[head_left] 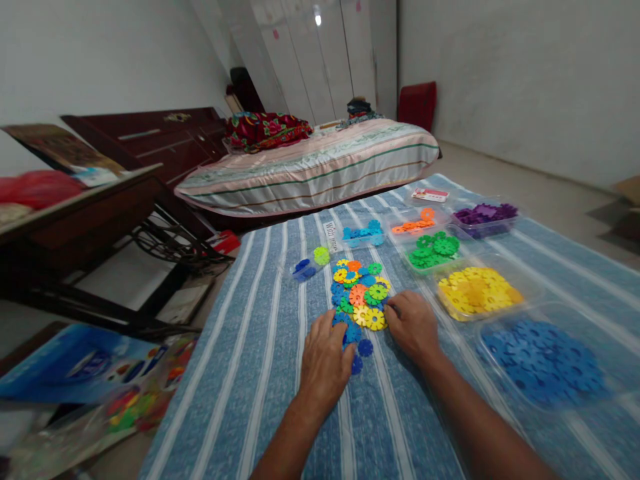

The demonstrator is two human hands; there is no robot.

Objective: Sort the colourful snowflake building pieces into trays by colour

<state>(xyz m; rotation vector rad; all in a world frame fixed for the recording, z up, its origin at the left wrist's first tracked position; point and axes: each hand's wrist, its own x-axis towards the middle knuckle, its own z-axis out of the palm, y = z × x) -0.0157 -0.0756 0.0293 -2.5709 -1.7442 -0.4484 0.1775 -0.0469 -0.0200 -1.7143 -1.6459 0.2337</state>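
Observation:
A pile of flat plastic snowflake discs [361,293] in mixed colours lies on a blue-and-white striped cloth [260,347]. My left hand [325,363] rests palm down at the pile's near left edge, fingers over several blue discs [359,348]. At the pile's near right edge sits my right hand [413,325], fingertips touching a yellow disc [375,320]. I cannot tell whether either hand pinches a disc.
Clear trays to the right hold sorted discs: dark blue [543,363], yellow [477,291], green [433,250], orange [415,225], purple [484,215], light blue [364,233]. A bed [310,170] stands beyond, a dark table [75,213] at left, a toy box [75,363] on the floor.

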